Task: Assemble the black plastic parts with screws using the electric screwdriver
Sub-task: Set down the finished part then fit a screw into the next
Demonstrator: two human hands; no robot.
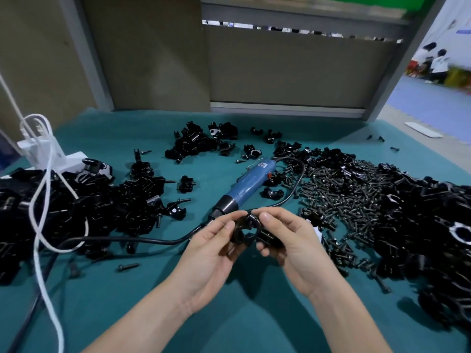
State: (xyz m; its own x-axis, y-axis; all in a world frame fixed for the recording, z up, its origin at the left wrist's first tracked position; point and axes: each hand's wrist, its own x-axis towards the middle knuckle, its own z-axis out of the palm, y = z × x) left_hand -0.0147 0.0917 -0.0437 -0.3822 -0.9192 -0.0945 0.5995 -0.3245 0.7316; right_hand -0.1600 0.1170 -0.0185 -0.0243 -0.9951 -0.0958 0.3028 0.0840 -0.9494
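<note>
Both hands met above the teal table point(127, 301). The left hand point(206, 253) and the right hand point(288, 243) pinched one black plastic part point(246, 229) between their fingertips. Just beyond them lay the blue electric screwdriver point(248, 183), untouched. A heap of screws point(344, 200) spread beyond and beside the right hand; black parts point(76, 207) were piled off beyond the left.

You have one blue electric screwdriver point(248, 183), two bare hands, left hand point(211, 250) and right hand point(293, 247), black plastic clamp parts point(132, 194) and black metal screws point(344, 200) heaped beyond counting.
</note>
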